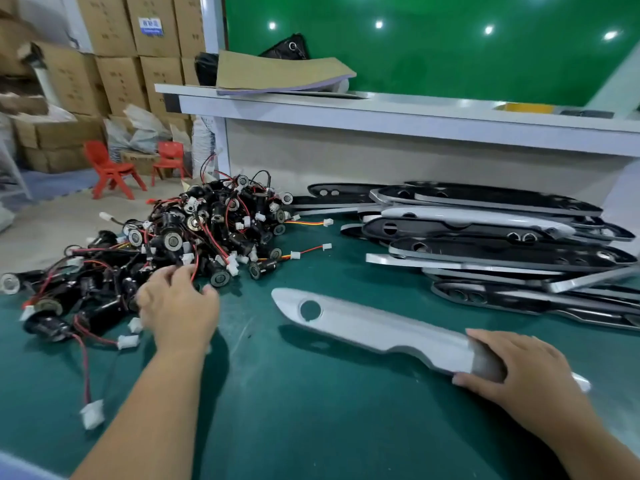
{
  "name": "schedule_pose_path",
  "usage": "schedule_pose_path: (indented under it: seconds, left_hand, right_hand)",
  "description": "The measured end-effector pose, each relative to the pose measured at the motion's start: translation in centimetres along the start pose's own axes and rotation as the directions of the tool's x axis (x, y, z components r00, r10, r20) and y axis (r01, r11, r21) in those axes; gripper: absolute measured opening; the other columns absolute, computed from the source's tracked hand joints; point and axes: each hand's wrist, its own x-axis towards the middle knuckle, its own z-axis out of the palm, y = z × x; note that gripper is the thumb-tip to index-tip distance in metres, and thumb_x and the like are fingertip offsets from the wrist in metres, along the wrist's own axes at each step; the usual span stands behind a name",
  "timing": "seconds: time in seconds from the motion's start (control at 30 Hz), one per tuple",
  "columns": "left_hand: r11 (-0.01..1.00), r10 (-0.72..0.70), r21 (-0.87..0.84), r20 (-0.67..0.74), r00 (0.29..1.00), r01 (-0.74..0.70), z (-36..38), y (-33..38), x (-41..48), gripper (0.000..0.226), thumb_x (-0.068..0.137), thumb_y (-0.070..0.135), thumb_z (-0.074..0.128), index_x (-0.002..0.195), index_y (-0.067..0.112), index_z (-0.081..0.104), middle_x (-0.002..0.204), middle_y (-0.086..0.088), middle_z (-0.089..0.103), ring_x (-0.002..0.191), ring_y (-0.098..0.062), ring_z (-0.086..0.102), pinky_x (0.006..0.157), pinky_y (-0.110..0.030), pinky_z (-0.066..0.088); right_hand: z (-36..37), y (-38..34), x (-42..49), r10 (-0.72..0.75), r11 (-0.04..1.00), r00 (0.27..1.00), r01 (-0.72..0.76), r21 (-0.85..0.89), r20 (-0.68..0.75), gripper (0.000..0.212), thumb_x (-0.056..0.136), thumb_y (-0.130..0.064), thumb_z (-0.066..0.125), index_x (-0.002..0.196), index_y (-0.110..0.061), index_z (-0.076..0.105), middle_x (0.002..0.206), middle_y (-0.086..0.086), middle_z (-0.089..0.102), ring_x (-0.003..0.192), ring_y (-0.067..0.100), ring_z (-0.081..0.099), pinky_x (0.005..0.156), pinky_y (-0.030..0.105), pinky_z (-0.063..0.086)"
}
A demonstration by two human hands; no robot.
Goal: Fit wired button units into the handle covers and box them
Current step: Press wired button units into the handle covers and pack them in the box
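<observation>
Right hand [519, 368] grips one handle cover [374, 327] — left hand [176, 306] touches button pile [207, 230].

No legible text anywhere. One label noted: blue-and-white sticker [150, 28] on the front of a brown carton [152, 12] in the stack on the floor, beyond the worktop's far-left corner. It carries a line of white characters on the blue band and smaller print beneath, all too blurred to read. Faint dark print also shows on the sides of neighbouring cartons [121, 81] in the same stack; only smudged marks, no letters or numbers can be made out. Nothing lying on the worktop itself shows readable markings, brands or numbers at this sharpness.
</observation>
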Motion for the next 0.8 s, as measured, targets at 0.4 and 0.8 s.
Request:
schedule_pose_path:
  seconds: [0.4,0.8]
  left_hand:
    - [0.966,0.083,-0.234,-0.107,0.991,-0.106,-1.7,-0.2,-1.4,0.039,0.086,0.021,0.054,0.124,0.013,0.059,0.096,-0.018,0.059,0.062,-0.024,0.054,0.054,-0.031,0.041]
    - [0.742,0.341,-0.479,-0.333,0.879,-0.469,-9.7,5.7,-4.3,0.025,0.081,0.042,0.046,0.102,0.045,0.058,0.091,0.021,0.064,0.083,-0.001,0.062,0.074,-0.035,0.054]
  right_hand:
    - [-0.2,1.3,0.2,0.229,0.973,0.964,-0.223,0.056,-0.138,0.069,0.068,-0.075,0.055,0.125,-0.035,0.055,0.118,-0.012,0.063,0.112,0.016,0.054,0.094,0.036,0.036]
    - [-0.3,1.4,0.3,0.241,0.971,0.963,-0.238,0.036,-0.119,0.071,0.069,-0.077,0.052,0.128,-0.037,0.052,0.117,-0.014,0.061,0.11,0.014,0.054,0.093,0.034,0.038]
